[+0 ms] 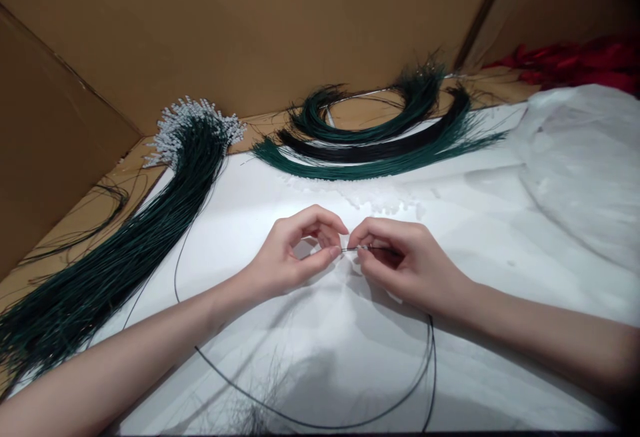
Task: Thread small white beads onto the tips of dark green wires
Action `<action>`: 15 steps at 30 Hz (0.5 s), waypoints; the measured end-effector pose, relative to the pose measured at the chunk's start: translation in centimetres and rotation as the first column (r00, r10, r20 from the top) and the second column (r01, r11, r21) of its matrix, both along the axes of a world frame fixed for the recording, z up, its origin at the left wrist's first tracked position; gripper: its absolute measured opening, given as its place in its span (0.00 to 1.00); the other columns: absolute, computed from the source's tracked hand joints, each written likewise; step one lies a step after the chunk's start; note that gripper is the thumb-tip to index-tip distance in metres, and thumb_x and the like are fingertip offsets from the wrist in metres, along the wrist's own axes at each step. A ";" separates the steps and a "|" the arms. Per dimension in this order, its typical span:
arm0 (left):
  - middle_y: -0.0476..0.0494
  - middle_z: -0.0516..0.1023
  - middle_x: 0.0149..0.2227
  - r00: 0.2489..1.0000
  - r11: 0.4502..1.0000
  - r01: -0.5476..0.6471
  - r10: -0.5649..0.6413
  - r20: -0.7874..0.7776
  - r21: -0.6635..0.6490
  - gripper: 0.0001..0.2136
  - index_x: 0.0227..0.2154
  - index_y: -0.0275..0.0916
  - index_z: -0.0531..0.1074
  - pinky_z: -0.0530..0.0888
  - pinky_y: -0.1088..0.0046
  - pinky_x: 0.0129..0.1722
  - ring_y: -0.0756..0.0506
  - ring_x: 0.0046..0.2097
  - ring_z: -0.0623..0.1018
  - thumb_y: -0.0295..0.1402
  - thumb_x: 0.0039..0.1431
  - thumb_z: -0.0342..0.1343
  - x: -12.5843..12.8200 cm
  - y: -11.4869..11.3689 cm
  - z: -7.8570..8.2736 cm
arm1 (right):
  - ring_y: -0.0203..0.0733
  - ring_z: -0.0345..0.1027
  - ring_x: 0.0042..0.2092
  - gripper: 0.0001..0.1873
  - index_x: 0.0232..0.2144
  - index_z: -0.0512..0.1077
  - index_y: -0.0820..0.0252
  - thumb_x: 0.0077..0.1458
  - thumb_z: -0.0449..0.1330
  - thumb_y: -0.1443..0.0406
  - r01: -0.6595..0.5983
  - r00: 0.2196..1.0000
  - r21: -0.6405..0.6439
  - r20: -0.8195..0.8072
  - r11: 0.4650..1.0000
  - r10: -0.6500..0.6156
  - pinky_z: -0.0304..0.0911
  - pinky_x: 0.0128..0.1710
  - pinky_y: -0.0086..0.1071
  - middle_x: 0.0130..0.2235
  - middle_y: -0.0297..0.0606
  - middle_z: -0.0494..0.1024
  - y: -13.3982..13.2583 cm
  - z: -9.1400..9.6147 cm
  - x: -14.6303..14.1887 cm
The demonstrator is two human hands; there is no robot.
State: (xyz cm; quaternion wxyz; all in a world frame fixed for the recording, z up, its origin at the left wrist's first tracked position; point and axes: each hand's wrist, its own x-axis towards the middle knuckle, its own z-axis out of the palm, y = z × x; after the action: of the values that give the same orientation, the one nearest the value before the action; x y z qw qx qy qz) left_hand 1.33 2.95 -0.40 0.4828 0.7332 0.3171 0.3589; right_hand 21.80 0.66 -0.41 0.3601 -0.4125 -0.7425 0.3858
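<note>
My left hand (305,250) and my right hand (405,260) meet over the middle of the white surface, fingertips a small gap apart. A short stretch of thin dark cord (353,249) spans that gap, pinched on both sides. My left index finger arches above the pinch of the thumb. On the right, thumb and index finger close on the cord, with its dark strands running back into the palm. Below my hands a long loop of the same cord (320,422) curves from under the right hand to the left forearm. Fingers hide any knot or small fitting.
A thick bundle of dark green cords (145,250) with white-wrapped ends (173,127) lies at left. Curved bundles of green and black cords (370,150) rest at the back. Crumpled clear plastic (585,163) is at right, red material (580,63) behind it. Cardboard walls (250,30) enclose the surface.
</note>
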 end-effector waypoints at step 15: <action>0.46 0.74 0.37 0.910 0.898 -0.064 0.231 -0.344 0.435 0.05 0.37 0.37 0.74 0.68 0.75 0.35 0.50 0.37 0.71 0.25 0.61 0.53 1.8 3.4 0.5 | 0.28 0.50 0.22 0.05 0.28 0.69 0.62 0.57 0.58 0.69 0.009 1.000 0.060 0.023 0.998 -0.010 0.48 0.22 0.26 0.21 0.27 0.61 0.1 -0.1 -0.2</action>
State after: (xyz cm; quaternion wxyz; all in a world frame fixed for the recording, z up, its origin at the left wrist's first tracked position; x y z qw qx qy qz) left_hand 3.11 6.30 0.08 0.2149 0.8481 0.3782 0.3024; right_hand 21.61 0.72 -0.53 0.3656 -0.4093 -0.7561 0.3567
